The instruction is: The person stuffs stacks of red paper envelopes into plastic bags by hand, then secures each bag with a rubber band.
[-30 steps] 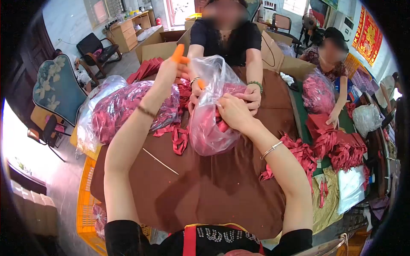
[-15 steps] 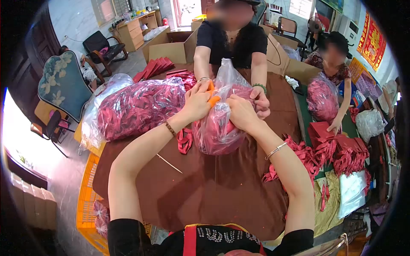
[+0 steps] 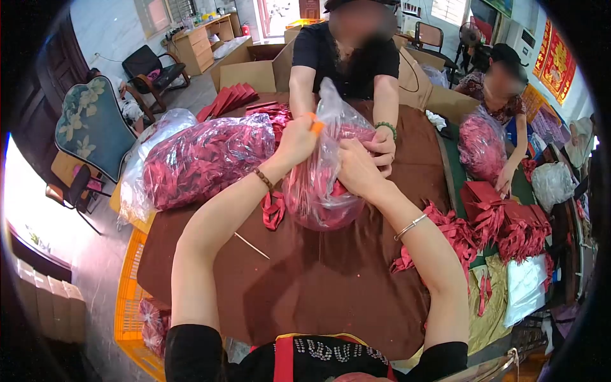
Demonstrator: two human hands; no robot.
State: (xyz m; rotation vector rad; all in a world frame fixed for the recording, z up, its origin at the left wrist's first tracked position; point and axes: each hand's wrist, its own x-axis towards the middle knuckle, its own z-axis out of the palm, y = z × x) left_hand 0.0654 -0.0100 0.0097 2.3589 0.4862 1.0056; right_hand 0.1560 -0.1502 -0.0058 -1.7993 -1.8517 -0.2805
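A clear plastic bag (image 3: pixel 321 207) full of red items with ribbons stands on the brown-covered table, its top gathered upward. My left hand (image 3: pixel 297 141) is closed on the bag's left upper side, with something orange (image 3: pixel 316 124) at its fingers. On the right, my right hand (image 3: pixel 358 167) grips the bag's plastic, its fingertips partly hidden. A co-worker's hand (image 3: pixel 382 150) with a green bead bracelet touches the bag just beyond my right hand. That person's other hand is hidden behind my left hand and the bag.
A larger filled plastic bag (image 3: pixel 210 159) lies to the left. A thin stick (image 3: pixel 252 246) and a red ribbon loop (image 3: pixel 273 210) lie on the brown cloth (image 3: pixel 318 286). To the right, another person handles red paper bags (image 3: pixel 480 197) beside a filled bag (image 3: pixel 482 148).
My left hand has moved slightly up and left, pulling the plastic with it. My right hand stays nearly in place. The co-worker's right-side hand has shifted slightly.
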